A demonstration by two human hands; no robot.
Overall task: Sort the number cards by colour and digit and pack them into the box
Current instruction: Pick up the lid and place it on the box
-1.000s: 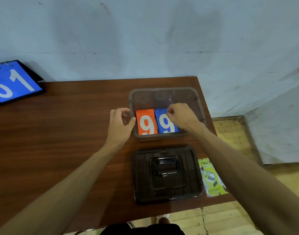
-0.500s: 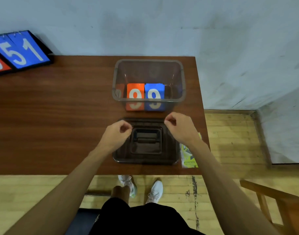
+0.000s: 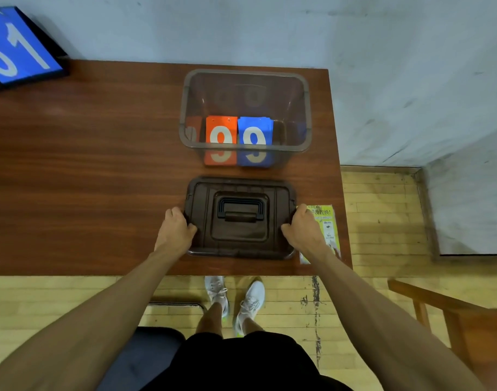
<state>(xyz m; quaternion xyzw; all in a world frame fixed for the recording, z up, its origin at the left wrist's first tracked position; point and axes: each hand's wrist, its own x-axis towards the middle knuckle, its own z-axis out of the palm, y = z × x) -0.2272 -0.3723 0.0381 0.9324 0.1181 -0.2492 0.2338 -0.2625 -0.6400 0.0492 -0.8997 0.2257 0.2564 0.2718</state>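
Observation:
A clear plastic box (image 3: pixel 185 108) stands open on the brown table. Inside it lie two stacks side by side: an orange card (image 3: pixel 221 129) with a white 9 on top and a blue card (image 3: pixel 255 130) with a white 9 on top. Nearer me the dark brown lid (image 3: pixel 239 238) lies flat, handle up. My left hand (image 3: pixel 175 228) grips the lid's left edge. My right hand (image 3: pixel 303 230) grips its right edge.
A blue scoreboard flip panel (image 3: pixel 18 52) showing a white 1 leans at the table's far left corner. A yellow-green leaflet (image 3: pixel 327 224) lies by the lid's right side near the table edge. A wooden chair (image 3: pixel 439 311) stands at the right on the floor.
Both hands left the box and the cards, came back toward me, and closed on the two short sides of the lid. The view tilted further down.

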